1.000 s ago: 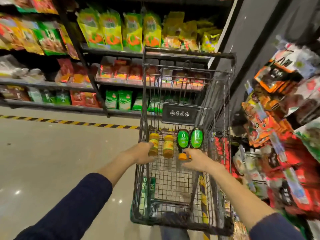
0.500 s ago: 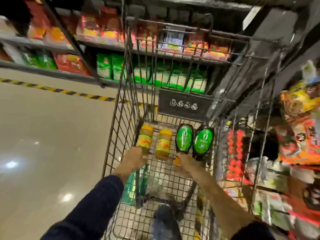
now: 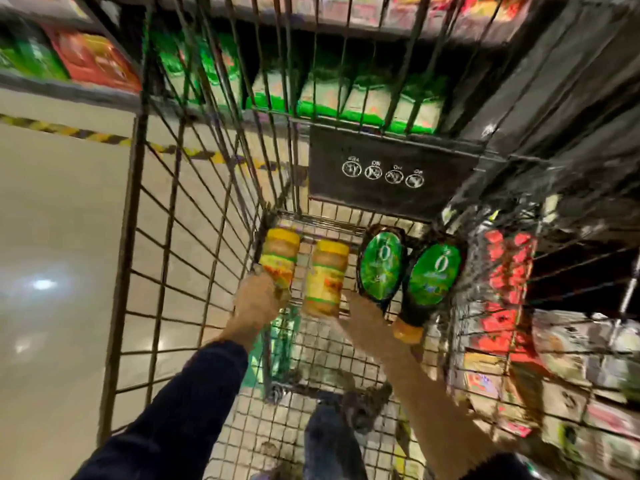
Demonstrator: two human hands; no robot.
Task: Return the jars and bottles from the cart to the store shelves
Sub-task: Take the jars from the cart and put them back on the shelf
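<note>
Two jars with yellow lids and two dark bottles with green labels lie side by side in the upper basket of a black wire cart (image 3: 180, 258). My left hand (image 3: 258, 301) is closed around the near end of the left jar (image 3: 281, 259). The right jar (image 3: 325, 282) lies free beside it. My right hand (image 3: 363, 311) covers the neck of the left bottle (image 3: 381, 263), with its fingers closed there. The right bottle (image 3: 434, 275) shows its orange cap next to my right wrist. The picture is blurred.
A black panel (image 3: 391, 171) with white icons stands on the cart's far wall. Shelves with green bags (image 3: 346, 95) and red packs (image 3: 93, 60) lie ahead. A rack of red and mixed packets (image 3: 505, 282) is close on the right. A pale floor with a yellow-black stripe (image 3: 59, 129) lies left.
The view has tilted down and closed in on the cart. Both hands stay at the near ends of the left jar and the left bottle.
</note>
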